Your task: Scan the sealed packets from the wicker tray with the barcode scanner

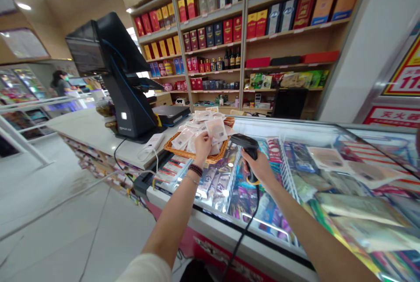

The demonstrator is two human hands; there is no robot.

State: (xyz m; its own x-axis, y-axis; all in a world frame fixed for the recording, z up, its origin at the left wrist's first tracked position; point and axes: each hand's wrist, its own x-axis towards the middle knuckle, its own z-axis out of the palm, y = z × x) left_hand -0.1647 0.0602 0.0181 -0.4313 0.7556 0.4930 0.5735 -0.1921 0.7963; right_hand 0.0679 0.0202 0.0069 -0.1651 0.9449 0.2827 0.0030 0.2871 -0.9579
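Note:
My right hand (259, 166) is wrapped round the grip of a black barcode scanner (245, 142), its head pointing left toward the basket. A black cable runs down from the grip. With fingers pinched, my left hand (202, 145) holds the lower edge of a clear flat packet (216, 129) above the pile. More such packets (183, 137) fill a shallow brown wicker basket (215, 158), which rests on the freezer's glass top. Some of the packets carry small dark printed marks. What lies inside them is too blurred to tell.
A glass-topped freezer (206, 212) holds many colourful packages. Left of the basket, a black till screen (131, 98) stands on a white counter (78, 124), near a flat dark device (170, 114). Stocked shelves (213, 47) line the back. A person (61, 82) is at the far left.

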